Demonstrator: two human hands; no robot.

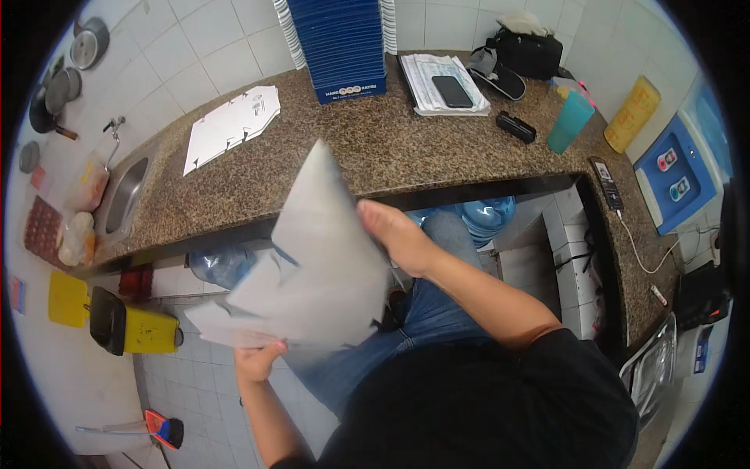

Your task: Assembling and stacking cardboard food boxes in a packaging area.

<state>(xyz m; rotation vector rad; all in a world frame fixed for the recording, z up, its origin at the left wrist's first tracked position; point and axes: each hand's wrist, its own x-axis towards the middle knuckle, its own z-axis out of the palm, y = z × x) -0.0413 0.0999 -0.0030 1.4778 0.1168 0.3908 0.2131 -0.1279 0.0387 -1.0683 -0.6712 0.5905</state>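
Observation:
A white die-cut cardboard box blank is held up in front of me over my lap, its flaps and notched edges smeared by motion. At its lower left corner my left hand grips it, thumb on the near face. My right hand is closed on its right edge, higher up; the fingers behind the card are partly hidden. More flat white blanks lie on the granite counter, to the left. Behind them rises a tall stack of blue folded cardboard boxes with white side flaps.
Papers carry a black phone at the back right. Close by are a black stapler-like object, a teal cup and a yellow roll. Another phone is plugged in. A sink sits left; a yellow bin stands below.

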